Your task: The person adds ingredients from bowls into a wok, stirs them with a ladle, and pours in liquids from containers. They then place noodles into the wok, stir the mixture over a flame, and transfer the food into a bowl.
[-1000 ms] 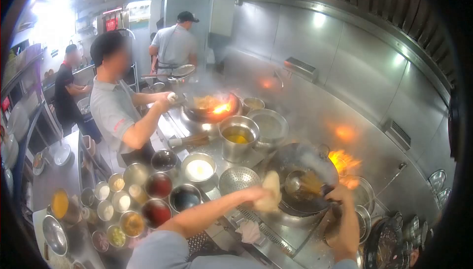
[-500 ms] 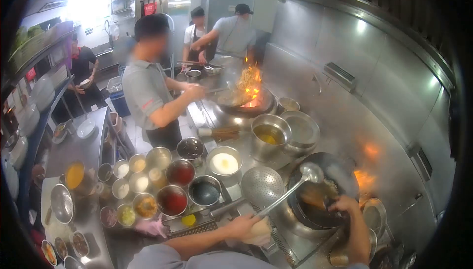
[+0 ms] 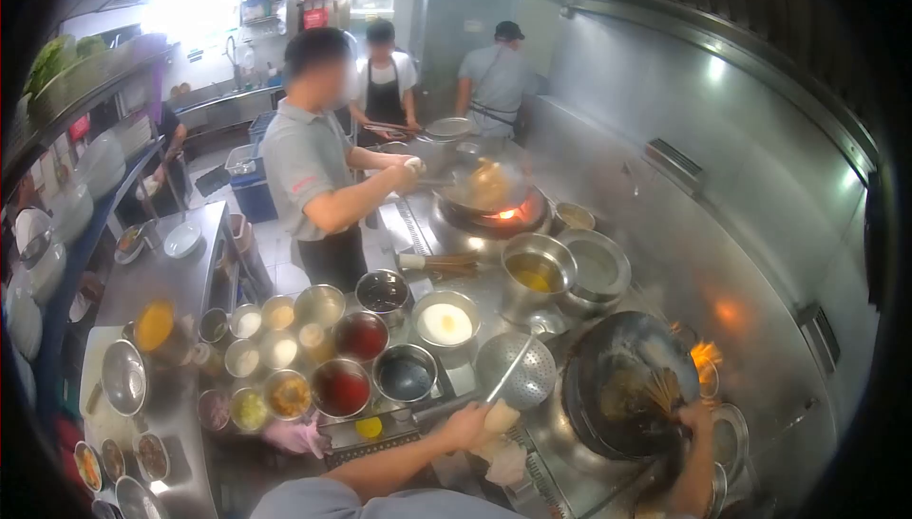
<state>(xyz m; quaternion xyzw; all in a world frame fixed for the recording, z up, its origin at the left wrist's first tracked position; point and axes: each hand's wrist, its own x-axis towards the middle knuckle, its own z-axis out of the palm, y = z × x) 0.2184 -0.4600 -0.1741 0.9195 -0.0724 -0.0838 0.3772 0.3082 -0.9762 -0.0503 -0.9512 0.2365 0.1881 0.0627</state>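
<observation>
My left hand (image 3: 465, 427) is closed around the handle of a metal ladle (image 3: 511, 370), whose bowl reaches past a perforated strainer (image 3: 518, 377). A pale cloth (image 3: 505, 464) hangs by this hand. At the right, my right hand (image 3: 698, 416) grips a bamboo wok brush (image 3: 662, 388), its bristles fanned inside a large dark wok (image 3: 608, 405). Brownish, wet-looking residue shows in the wok near the bristles. Flames (image 3: 705, 356) rise beside the wok's right rim.
Several sauce and seasoning bowls stand at left, including a red sauce bowl (image 3: 342, 388). Behind the strainer are an oil pot (image 3: 537, 270) and another bamboo brush (image 3: 451, 263). A co-worker (image 3: 318, 163) holds a wok (image 3: 484, 187) over a lit burner. More people stand behind.
The ladle has swung left, from above my wok to over the strainer. My right hand has shifted right with the brush. The co-worker's burner flames have shrunk.
</observation>
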